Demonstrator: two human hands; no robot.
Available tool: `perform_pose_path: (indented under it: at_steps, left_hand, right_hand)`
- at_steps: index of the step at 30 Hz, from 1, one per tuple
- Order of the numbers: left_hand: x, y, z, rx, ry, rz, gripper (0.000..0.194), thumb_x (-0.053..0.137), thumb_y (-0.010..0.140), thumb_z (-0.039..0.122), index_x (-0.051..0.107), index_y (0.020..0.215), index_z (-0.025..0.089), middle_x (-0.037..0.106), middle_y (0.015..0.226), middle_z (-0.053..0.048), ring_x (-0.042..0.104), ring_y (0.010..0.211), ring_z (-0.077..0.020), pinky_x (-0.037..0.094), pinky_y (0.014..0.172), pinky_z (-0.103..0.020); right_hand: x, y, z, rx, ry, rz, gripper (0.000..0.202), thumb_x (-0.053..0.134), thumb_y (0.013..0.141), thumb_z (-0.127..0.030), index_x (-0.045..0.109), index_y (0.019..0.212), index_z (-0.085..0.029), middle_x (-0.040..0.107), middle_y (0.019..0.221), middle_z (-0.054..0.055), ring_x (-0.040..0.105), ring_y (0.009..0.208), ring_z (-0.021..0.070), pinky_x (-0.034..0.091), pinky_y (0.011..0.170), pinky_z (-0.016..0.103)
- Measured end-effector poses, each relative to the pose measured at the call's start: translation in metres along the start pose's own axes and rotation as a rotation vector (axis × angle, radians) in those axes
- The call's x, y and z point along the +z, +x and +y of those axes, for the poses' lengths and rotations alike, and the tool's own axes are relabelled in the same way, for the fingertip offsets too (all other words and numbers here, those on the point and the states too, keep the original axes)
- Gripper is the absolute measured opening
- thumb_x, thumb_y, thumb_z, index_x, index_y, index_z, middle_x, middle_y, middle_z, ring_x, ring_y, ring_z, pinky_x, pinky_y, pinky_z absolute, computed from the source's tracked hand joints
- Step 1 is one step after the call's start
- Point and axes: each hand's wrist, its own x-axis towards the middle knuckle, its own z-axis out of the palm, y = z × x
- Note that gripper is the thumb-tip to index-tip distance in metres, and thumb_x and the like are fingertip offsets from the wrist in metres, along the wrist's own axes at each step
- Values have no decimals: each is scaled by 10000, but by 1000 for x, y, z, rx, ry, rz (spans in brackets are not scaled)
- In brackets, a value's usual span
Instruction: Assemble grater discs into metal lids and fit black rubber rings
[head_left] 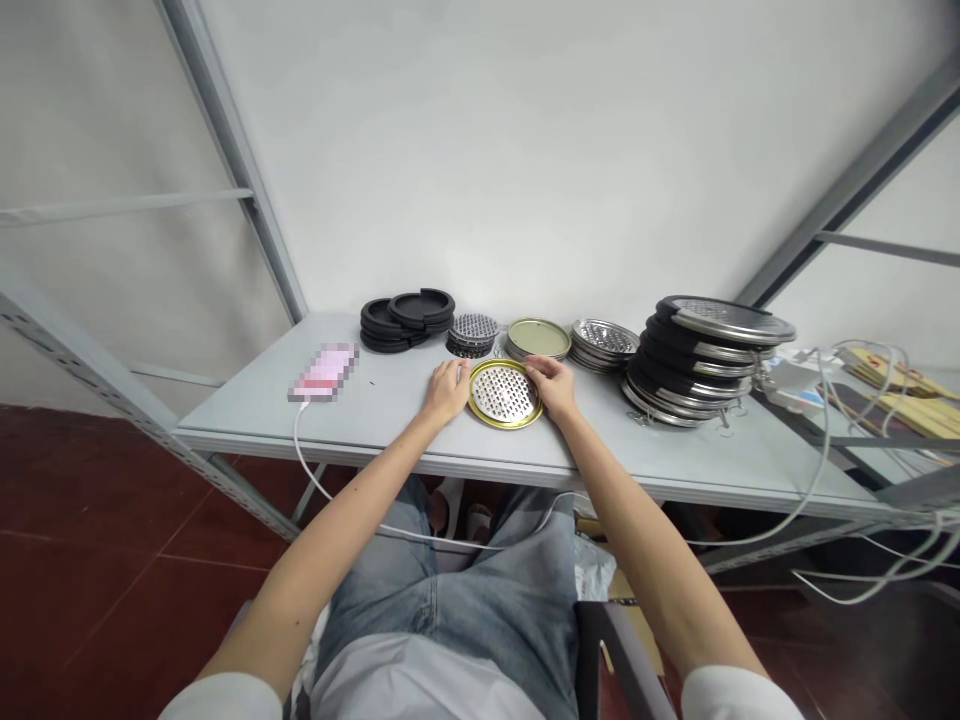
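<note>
A round perforated metal disc with a gold rim lies on the grey table between my hands. My left hand touches its left edge, with fingers bent close together. At its upper right edge, my right hand grips the rim between thumb and fingers. Just behind stand a stack of small grater discs, a stack of gold-rimmed lids and a stack of silver-rimmed grater discs.
Black rings are piled at the back left. A tall stack of black and metal discs stands at the right. A blurred pink phone with a white cable lies left. Cables hang over the table's right side.
</note>
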Motion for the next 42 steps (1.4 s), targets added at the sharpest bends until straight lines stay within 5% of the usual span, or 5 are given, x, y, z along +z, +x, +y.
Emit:
perform_pose_path:
  at_steps: [6, 13, 42]
  left_hand:
    - [-1, -3, 1, 149, -24, -90, 441, 402, 967, 509, 574, 1199, 175, 595, 1260, -109, 510, 1215, -246, 378, 1069, -398]
    - [-3, -8, 8, 289, 64, -220, 1039, 778, 604, 630, 336, 1427, 174, 443, 1428, -168, 386, 1333, -357, 323, 1110, -494]
    - [-6, -7, 8, 184, -11, -186, 992, 864, 537, 504, 377, 1340, 185, 529, 1322, -161, 489, 1255, -358, 400, 1050, -477]
  right_hand:
    - [-3, 2, 2, -18, 24, 119, 319, 706, 695, -423, 701, 879, -163, 753, 946, 113, 701, 928, 251, 545, 886, 425]
    - [-5, 1, -3, -15, 79, 148, 321, 683, 703, -430, 695, 881, -162, 751, 977, 119, 700, 944, 256, 541, 894, 419]
    - [-2, 0, -3, 47, 129, 77, 341, 723, 665, -453, 702, 873, -184, 757, 1002, 96, 698, 970, 266, 544, 895, 433]
